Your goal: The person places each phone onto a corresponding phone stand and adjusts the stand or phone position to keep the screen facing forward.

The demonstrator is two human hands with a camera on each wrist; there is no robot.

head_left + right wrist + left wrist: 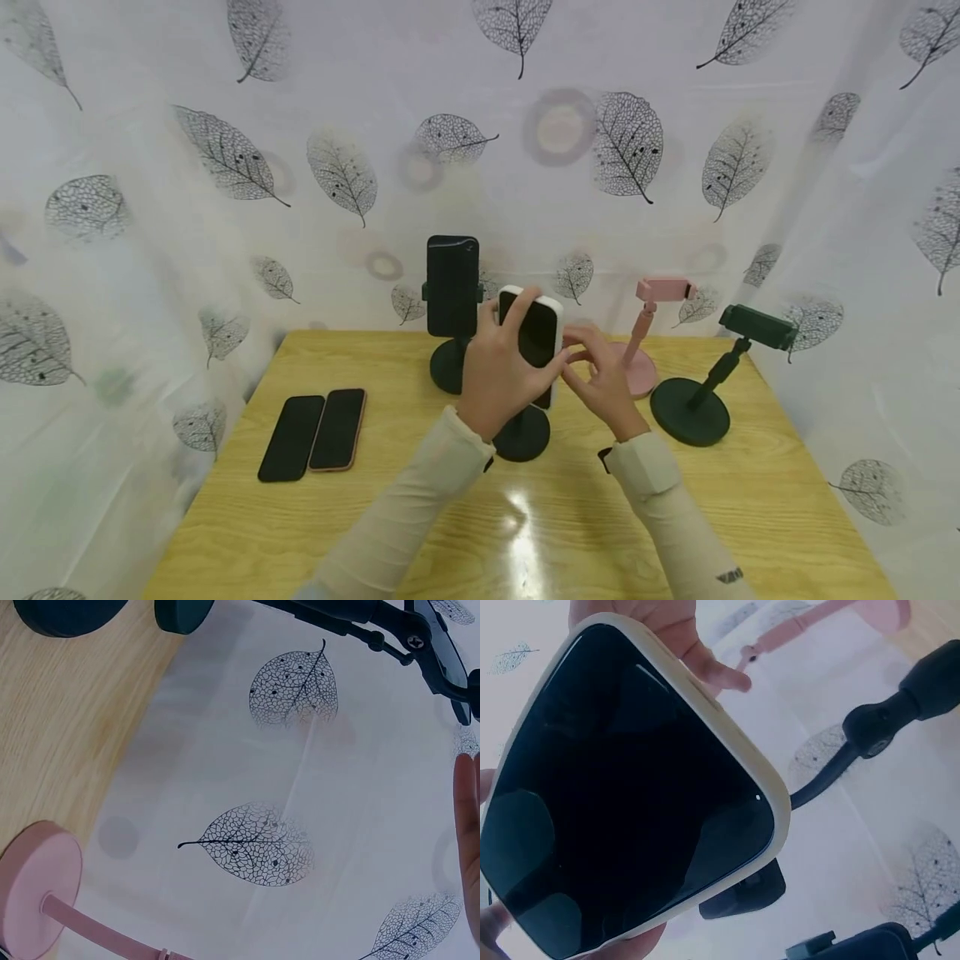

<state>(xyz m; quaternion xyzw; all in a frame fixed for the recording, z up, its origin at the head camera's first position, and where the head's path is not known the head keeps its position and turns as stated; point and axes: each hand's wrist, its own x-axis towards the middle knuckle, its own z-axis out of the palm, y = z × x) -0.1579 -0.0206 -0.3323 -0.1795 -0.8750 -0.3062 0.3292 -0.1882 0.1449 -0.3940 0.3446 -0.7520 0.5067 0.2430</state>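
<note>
My left hand (495, 367) grips a smartphone (536, 337) in a white case, fingers over its top and thumb at its lower right edge. The phone's dark screen (630, 787) fills much of the left wrist view. It overlaps a black phone stand whose round base (523, 437) shows below; a black clamp piece (746, 891) peeks out from behind the case. My right hand (606, 383) is at the phone's right edge, with loosely bent fingers and the fingertips right at the case. In the right wrist view, only straight fingers (469, 840) show at the edge.
Behind on the left, a dark stand holds an upright black phone (453, 287). A pink stand (641, 367) and a dark green stand (692, 412) stand on the right. Two phones, one black (292, 437) and one pink-edged (339, 429), lie flat on the wooden table (360, 525). A leaf-print curtain (465, 83) hangs behind.
</note>
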